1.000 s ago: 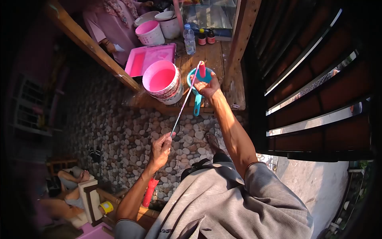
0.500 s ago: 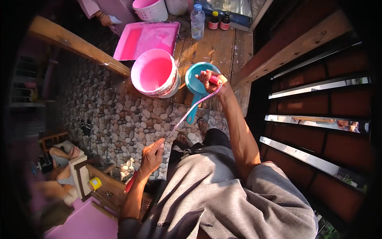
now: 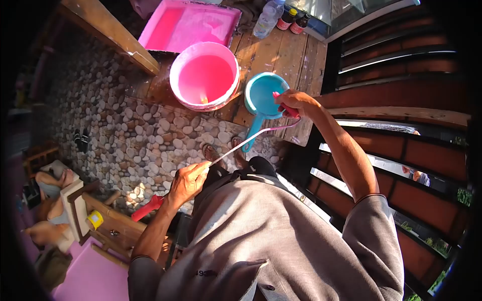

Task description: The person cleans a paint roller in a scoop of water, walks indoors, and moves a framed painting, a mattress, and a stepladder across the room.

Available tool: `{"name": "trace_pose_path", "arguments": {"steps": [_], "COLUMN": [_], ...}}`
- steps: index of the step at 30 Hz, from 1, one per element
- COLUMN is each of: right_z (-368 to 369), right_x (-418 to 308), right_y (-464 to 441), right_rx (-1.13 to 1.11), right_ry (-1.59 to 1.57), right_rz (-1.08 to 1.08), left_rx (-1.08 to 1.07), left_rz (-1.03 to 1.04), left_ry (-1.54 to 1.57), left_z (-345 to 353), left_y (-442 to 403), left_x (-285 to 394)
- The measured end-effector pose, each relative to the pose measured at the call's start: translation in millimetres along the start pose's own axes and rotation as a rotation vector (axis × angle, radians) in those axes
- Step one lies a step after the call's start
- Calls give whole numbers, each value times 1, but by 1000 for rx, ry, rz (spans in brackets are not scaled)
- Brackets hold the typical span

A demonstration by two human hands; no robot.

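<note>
My left hand (image 3: pixel 187 184) is closed around the metal rod (image 3: pixel 240 147) of a long paint roller. Its red handle (image 3: pixel 147 208) sticks out behind my left wrist. At the rod's far, bent end, my right hand (image 3: pixel 297 103) wraps around the small pink-red roller head (image 3: pixel 287 108). That hand is above the right edge of a teal dipper (image 3: pixel 256 114), which stands on the wooden platform with its handle toward me. The rod is smeared pink near the bend. To the left of the dipper stands a bucket (image 3: pixel 176 88) of pink paint.
Behind the bucket lies a paint tray (image 3: pixel 221 22) coated in pink. A plastic bottle (image 3: pixel 267 21) and two small dark bottles (image 3: pixel 291 21) stand on the wooden platform (image 3: pixel 301 60). A wooden post (image 3: pixel 113 35) rises at left; slatted railing (image 3: pixel 401 135) is at right. Another person's legs (image 3: pixel 52 185) show lower left.
The view has shifted. My right hand has turned from fingers upward to knuckles on top around the roller head, and has moved right of the dipper's middle. More of the red handle shows.
</note>
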State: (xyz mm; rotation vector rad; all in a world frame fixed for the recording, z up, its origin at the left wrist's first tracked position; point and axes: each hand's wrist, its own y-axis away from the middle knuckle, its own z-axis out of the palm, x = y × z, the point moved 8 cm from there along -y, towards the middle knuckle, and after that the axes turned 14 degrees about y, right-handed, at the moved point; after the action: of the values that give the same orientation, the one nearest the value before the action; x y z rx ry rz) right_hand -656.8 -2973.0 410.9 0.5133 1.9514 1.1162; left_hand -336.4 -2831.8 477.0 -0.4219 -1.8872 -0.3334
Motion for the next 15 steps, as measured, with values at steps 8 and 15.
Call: {"name": "trace_pose_path", "arguments": {"steps": [8, 15], "right_z": [-10, 7], "right_x": [-11, -16], "right_y": [-25, -37], "right_rx": [322, 666], "right_ry": [559, 1374], "right_rz": [-76, -867], "left_rx": [10, -44], "left_rz": [59, -7], "left_ry": [-21, 8], "left_z": [-11, -16], "left_y": [-10, -13], "left_x": [10, 10]}}
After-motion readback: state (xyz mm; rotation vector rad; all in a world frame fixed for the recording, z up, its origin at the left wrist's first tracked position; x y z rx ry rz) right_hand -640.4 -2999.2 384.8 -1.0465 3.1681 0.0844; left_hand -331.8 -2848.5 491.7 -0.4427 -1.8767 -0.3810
